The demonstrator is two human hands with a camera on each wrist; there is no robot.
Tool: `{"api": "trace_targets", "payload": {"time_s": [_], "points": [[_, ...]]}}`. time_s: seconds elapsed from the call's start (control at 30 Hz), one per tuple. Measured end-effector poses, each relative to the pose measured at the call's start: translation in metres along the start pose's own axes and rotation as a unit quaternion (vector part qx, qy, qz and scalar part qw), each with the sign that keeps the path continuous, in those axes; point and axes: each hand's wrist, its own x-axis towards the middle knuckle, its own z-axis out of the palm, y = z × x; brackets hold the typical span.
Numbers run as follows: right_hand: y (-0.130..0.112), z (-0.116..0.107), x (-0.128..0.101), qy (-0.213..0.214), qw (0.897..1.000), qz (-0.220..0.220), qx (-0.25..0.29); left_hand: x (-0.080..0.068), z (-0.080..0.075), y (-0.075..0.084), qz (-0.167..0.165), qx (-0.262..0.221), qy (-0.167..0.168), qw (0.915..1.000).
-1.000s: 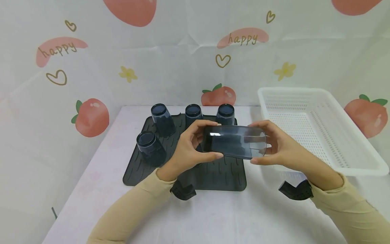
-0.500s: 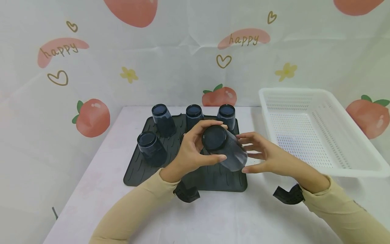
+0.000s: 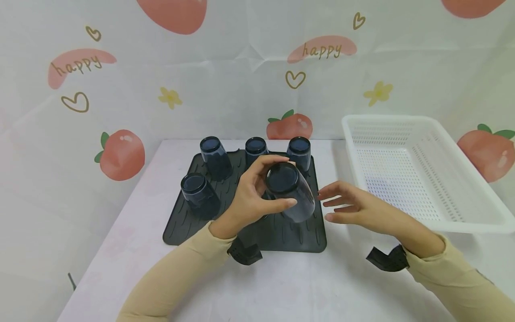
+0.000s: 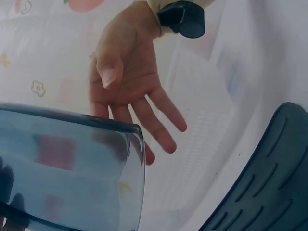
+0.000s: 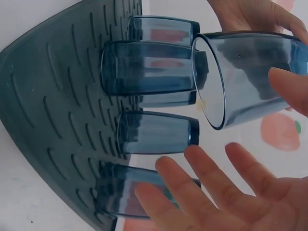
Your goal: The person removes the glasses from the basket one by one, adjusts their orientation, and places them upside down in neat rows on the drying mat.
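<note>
A dark blue drinking glass (image 3: 301, 206) is held in the air by my left hand (image 3: 251, 197), thumb and fingers round its base end. The glass is tilted, base up, with its rim pointing down to the right. Just right of the glass, my right hand (image 3: 352, 208) is apart from it, fingers spread and holding nothing. The left wrist view also shows that open right palm (image 4: 127, 67) behind the glass. Beneath is a dark ribbed drying mat (image 3: 289, 239). Several matching glasses stand upside down on it, including one at back left (image 3: 216, 163) and one at front left (image 3: 200, 201).
A white perforated plastic basket (image 3: 410, 179) stands on the right of the table, beside my right hand. Two more upside-down glasses, at back middle (image 3: 255, 154) and back right (image 3: 299, 154), stand along the mat's far edge. A printed cloth (image 3: 225, 98) hangs behind.
The glass has turned from lying level between both hands to tilted, base up, in the left hand. My right hand has let go of its rim end and moved slightly away.
</note>
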Motion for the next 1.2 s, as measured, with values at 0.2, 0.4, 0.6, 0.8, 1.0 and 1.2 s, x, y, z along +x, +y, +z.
{"api": "trace_targets", "payload": {"time_s": [0.2, 0.4, 0.6, 0.8, 1.0, 1.2], "points": [[0.004, 0.002, -0.003, -0.033, 0.999, 0.01, 0.001, 0.0, 0.0, 0.0, -0.015, 0.024, 0.011, 0.9995], [0.004, 0.007, -0.007, -0.07, 0.997, 0.021, 0.005, 0.001, 0.002, 0.001, -0.032, 0.046, 0.024, 0.9981], [0.005, 0.013, -0.009, -0.091, 0.995, 0.026, 0.011, 0.001, 0.007, -0.001, -0.05, 0.053, 0.031, 0.9969], [0.008, 0.019, -0.011, -0.106, 0.994, 0.022, 0.016, 0.001, 0.012, -0.006, -0.059, 0.065, 0.033, 0.9956], [0.014, 0.025, -0.011, -0.118, 0.992, 0.025, 0.018, -0.002, 0.018, -0.013, -0.091, 0.075, 0.038, 0.9923], [0.015, 0.029, -0.011, -0.13, 0.991, 0.032, 0.019, -0.004, 0.024, -0.018, -0.112, 0.085, 0.034, 0.9895]]}}
